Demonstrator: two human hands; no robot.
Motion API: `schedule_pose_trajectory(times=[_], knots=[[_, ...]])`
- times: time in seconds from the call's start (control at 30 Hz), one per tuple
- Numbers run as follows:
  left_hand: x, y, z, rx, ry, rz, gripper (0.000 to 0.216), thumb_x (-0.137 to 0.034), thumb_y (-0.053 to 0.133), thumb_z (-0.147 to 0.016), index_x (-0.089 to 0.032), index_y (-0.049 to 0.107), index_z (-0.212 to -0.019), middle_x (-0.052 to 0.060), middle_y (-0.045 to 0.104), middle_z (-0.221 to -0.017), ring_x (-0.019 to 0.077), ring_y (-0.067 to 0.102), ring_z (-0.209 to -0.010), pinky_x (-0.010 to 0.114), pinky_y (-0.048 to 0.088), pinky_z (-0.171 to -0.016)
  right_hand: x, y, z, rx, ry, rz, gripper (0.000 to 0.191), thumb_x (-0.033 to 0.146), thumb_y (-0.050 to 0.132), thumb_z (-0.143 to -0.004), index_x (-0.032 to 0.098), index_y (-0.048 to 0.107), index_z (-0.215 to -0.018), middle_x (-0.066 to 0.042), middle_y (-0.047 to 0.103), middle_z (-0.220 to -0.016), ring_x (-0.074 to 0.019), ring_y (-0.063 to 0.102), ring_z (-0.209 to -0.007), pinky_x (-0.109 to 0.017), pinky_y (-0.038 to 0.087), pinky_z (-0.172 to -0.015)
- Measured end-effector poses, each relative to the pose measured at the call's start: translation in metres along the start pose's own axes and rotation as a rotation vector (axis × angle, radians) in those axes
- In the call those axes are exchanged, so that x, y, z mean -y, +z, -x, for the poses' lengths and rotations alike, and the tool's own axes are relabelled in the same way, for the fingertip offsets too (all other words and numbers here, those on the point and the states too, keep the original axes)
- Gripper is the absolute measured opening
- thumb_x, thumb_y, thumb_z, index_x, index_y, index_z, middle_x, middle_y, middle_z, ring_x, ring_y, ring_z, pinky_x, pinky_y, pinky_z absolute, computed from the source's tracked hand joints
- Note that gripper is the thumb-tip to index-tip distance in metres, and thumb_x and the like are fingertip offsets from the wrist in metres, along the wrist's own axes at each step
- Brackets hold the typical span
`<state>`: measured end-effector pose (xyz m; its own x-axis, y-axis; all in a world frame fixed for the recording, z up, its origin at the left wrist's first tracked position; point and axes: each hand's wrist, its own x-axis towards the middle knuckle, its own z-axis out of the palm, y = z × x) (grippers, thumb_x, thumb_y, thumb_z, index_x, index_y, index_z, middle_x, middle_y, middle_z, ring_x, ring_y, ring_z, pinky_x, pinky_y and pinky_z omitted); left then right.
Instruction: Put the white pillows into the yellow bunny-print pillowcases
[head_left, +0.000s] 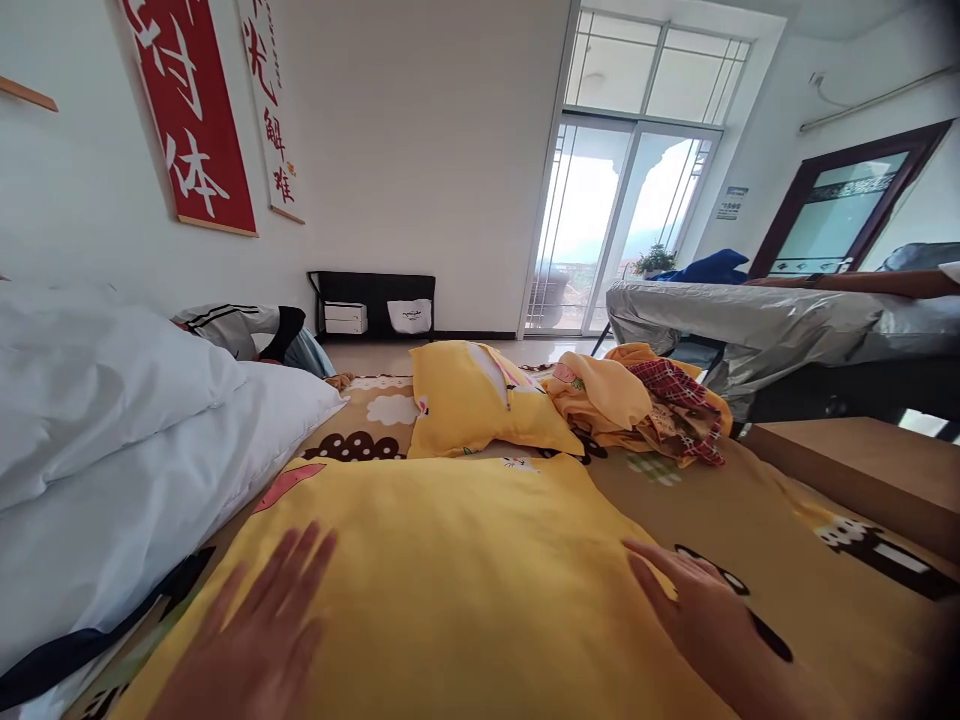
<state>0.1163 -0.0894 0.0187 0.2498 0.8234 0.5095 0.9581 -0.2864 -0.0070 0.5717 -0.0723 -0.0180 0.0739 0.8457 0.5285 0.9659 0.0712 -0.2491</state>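
A large yellow pillow (465,570) lies flat right in front of me, with a red printed shape near its far left corner. Over its left side is my left hand (262,620), fingers spread and slightly blurred. My right hand (690,600) is at the pillow's right edge, its fingers stretched out and the thumb apart from them. Neither hand grasps anything. Just beyond lies a smaller yellow pillow (480,400) with a printed figure. To its right sits a crumpled heap of orange and red-checked cloth (645,400).
White bedding (150,420) is piled at left on the patterned brown bedsheet (750,560). A cardboard box (862,470) stands at right. Behind it is a table under silvery plastic (750,310), where another person's arm (885,285) rests. A black rack (375,300) stands by the far wall.
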Motion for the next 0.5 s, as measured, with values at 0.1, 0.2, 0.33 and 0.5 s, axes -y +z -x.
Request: schedule_pose_trajectory(times=[0.1,0.2,0.33,0.5], knots=[[-0.056,0.013,-0.113,0.318,0.114,0.113,0.063,-0.015,0.029,-0.088,-0.027,0.020,-0.149,-0.001,0.018,-0.156,0.0197,0.016,-0.144,0.050,0.014,-0.117,0.098,0.015,-0.082,0.283,-0.124,-0.188,0.040,0.038,0.037,-0.092,0.024,0.063,-0.120,-0.006,0.062,-0.127,-0.0234,0.055,-0.120,-0.038,0.042,-0.101],[-0.087,0.054,-0.178,0.496,0.035,0.187,0.061,-0.010,0.032,-0.085,-0.019,0.033,-0.145,0.008,0.031,-0.152,0.0227,0.026,-0.141,0.051,0.021,-0.115,0.168,0.054,-0.118,0.449,-0.215,-0.254,0.044,0.032,0.027,-0.096,0.025,0.059,-0.125,-0.002,0.056,-0.135,-0.0189,0.048,-0.127,-0.035,0.036,-0.105],[-0.082,0.111,-0.179,0.483,-0.020,0.229,0.047,-0.023,0.028,-0.092,-0.021,0.051,-0.133,0.006,0.049,-0.141,0.0185,0.041,-0.134,0.040,0.028,-0.113,0.163,0.107,-0.117,0.531,-0.241,-0.250,0.045,0.035,0.023,-0.098,0.029,0.053,-0.132,0.003,0.049,-0.142,-0.0142,0.037,-0.134,-0.034,0.026,-0.111],[-0.020,0.136,-0.161,0.485,-0.184,0.204,0.055,-0.048,0.024,-0.093,-0.021,0.053,-0.131,0.008,0.046,-0.144,0.0238,0.034,-0.137,0.049,0.022,-0.114,0.097,0.136,-0.136,0.557,-0.082,-0.149,0.048,0.035,0.021,-0.097,0.024,0.056,-0.128,-0.006,0.052,-0.139,-0.0197,0.040,-0.132,-0.047,0.022,-0.110]])
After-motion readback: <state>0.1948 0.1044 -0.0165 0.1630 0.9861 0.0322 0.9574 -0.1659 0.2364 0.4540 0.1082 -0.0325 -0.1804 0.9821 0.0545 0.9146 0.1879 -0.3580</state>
